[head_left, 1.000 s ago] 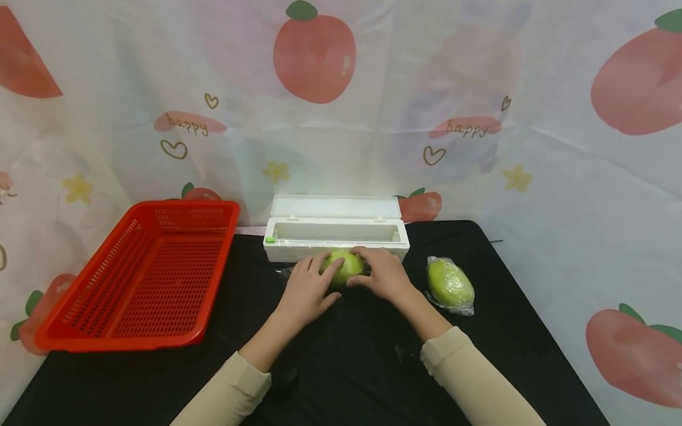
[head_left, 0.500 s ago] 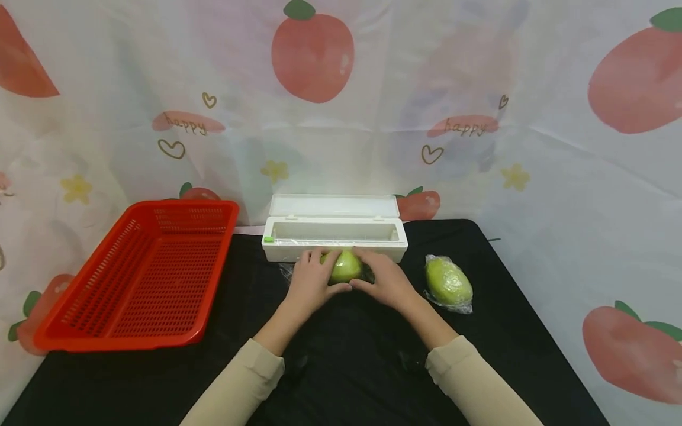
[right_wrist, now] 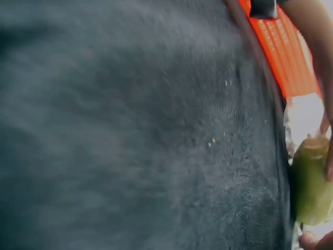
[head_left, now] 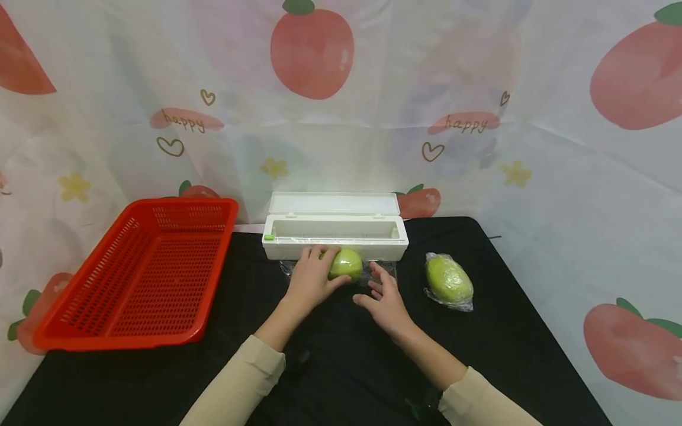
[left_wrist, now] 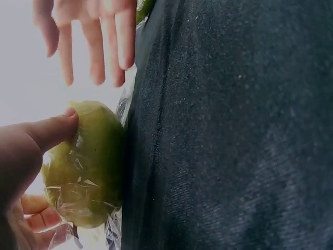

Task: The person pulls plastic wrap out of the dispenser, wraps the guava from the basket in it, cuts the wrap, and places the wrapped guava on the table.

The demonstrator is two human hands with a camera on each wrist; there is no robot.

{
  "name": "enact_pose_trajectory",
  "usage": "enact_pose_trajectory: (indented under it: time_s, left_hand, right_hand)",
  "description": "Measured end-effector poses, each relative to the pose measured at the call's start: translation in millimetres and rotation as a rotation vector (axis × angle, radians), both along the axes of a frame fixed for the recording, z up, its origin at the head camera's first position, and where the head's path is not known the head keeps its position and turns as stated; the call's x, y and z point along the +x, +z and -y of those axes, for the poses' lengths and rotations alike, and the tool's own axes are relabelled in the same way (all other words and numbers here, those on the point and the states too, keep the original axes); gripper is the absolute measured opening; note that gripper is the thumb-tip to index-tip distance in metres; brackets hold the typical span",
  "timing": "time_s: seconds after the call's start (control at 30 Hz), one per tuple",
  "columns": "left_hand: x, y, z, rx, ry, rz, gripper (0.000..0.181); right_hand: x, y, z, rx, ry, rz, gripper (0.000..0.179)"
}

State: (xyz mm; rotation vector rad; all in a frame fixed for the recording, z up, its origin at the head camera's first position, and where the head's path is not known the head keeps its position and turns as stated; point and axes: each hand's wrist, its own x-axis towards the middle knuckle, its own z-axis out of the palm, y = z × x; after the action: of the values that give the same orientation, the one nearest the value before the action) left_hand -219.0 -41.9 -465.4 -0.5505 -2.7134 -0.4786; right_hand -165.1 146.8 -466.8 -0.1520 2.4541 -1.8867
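Observation:
A green fruit (head_left: 347, 264) lies on the black cloth at the front of a white cling film dispenser (head_left: 281, 252). My left hand (head_left: 309, 279) grips its left side, thumb in front and fingers behind. In the left wrist view, clear cling film (left_wrist: 78, 195) covers the lower part of the fruit. Apart from the fruit, my right hand (head_left: 389, 305) hovers to its right with fingers extended and nothing in them. Loose film (head_left: 387, 268) spreads flat beyond that hand. A second green fruit (head_left: 449, 279), wrapped in film, sits farther right.
A red plastic basket (head_left: 210, 296) stands on the left of the black-covered table (head_left: 341, 367). The dispenser's lid (head_left: 334, 204) is raised against the patterned backdrop (head_left: 373, 89), which rises behind and to the right.
My right hand has let go of the fruit and drawn back to the right and towards me. My left hand has moved slightly and keeps its hold. The wrapped fruit has stayed put.

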Motion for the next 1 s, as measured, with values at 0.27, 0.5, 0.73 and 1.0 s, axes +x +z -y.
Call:
enact_pose_trajectory:
  time_s: [0.27,0.5,0.73,1.0]
  left_hand:
    - [-1.1,-0.5,2.6,0.049,-0.032,0.003,0.069]
    - [-1.3,-1.4,6.3,0.077,-0.032,0.028,0.07]
    - [-2.9,-0.1,4.8,0.068,-0.026,0.054,0.071]
    - [0.1,5.6,13.3,0.089,-0.053,0.046,0.069]
  right_hand:
    - [-36.5,-5.5,9,-0.083,-0.049,0.065,0.067]
    - [-58.0,-6.7,19,-0.157,-0.215,0.103,0.041]
    - [-60.4,-9.8,30,-0.129,-0.357,0.077,0.046]
    - [-60.0,-12.4,37,-0.035,-0.27,0.062,0.069]
